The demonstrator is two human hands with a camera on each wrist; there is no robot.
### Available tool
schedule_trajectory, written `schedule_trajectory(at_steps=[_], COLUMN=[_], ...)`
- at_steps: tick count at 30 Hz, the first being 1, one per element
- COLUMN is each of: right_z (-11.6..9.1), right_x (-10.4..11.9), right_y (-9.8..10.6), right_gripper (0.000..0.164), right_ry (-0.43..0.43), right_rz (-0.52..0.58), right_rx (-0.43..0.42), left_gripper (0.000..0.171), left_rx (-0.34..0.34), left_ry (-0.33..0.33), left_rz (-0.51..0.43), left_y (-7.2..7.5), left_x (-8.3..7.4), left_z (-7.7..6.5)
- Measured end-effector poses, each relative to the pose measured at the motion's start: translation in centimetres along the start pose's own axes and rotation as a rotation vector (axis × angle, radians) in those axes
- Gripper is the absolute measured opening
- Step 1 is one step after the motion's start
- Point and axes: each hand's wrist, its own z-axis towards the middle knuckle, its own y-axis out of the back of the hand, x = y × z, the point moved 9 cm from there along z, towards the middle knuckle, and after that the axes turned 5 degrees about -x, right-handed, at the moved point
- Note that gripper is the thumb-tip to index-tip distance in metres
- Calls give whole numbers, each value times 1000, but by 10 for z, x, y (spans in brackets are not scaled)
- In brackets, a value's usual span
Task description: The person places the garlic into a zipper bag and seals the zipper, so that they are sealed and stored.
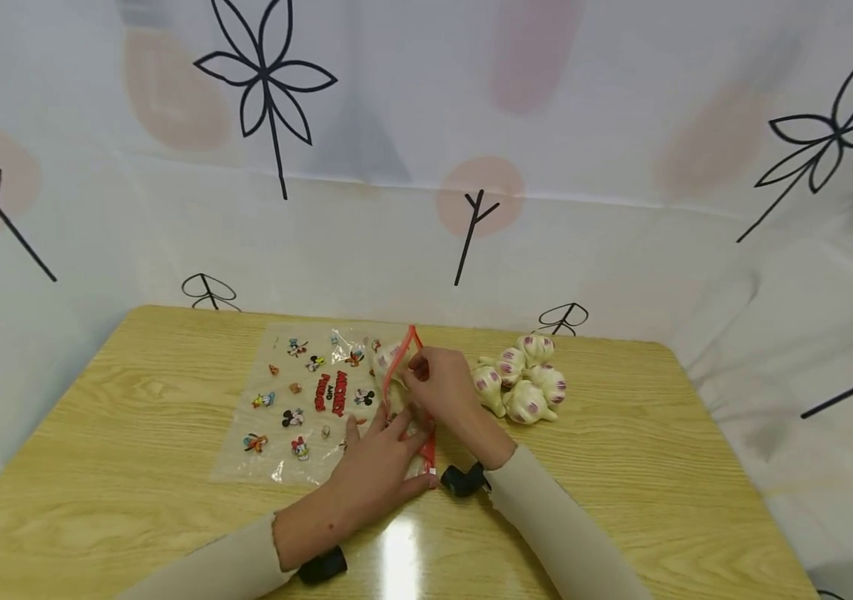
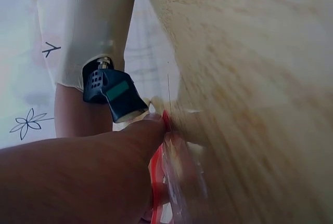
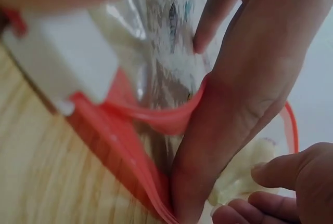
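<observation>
A clear zip bag with a red edge and cartoon prints lies flat on the table, its opening toward the right. My left hand rests on it by the opening with fingers spread, the thumb at the red edge. My right hand is at the held-up opening, fingers bent. Inside the bag, near the rim, is a garlic bulb. In the right wrist view, a garlic bulb is close by the right thumb and fingertips; whether they grip it is unclear.
Several garlic bulbs sit in a cluster right of the bag, close to the right forearm. The wooden table ends at a patterned cloth behind. A white slider sits on the bag's red edge.
</observation>
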Motion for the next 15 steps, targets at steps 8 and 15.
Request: schedule_trajectory(at_steps=[8,15], right_z=[-9,-20], right_x=[8,12], right_y=[11,26], right_gripper=[11,12], right_ry=[63,119], right_rz=[-39,-73], right_rx=[-6,-59], left_gripper=[70,69], left_rx=[4,7], left_ry=[6,2], left_rz=[-28,-25], left_y=[-1,-1], left_x=[1,0], left_z=[-1,-1])
